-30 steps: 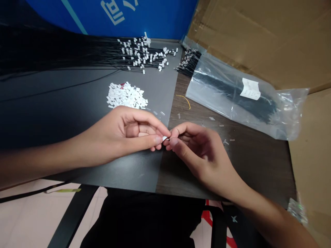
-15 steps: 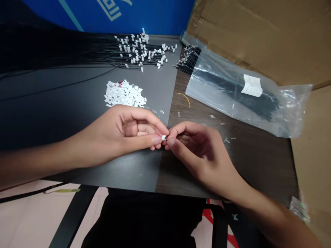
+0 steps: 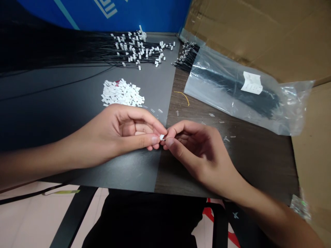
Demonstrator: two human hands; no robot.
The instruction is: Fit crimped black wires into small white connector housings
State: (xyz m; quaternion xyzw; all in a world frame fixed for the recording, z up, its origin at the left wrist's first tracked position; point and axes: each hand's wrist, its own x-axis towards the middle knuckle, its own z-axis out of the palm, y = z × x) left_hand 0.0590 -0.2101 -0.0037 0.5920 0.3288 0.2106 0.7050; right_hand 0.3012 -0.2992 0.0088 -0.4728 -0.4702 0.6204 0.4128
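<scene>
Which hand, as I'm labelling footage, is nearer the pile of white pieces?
Left. The left hand is just in front of the pile; the right hand is farther off, in front and rightward.

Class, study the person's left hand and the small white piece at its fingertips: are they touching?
Touching. The head view shows the left hand pinching the small white piece between thumb and forefinger, its end sticking out.

This looks like a workshop: black wires (image 3: 103,48) and a pile of white bits (image 3: 124,93) on the worktop (image 3: 137,172).
</scene>
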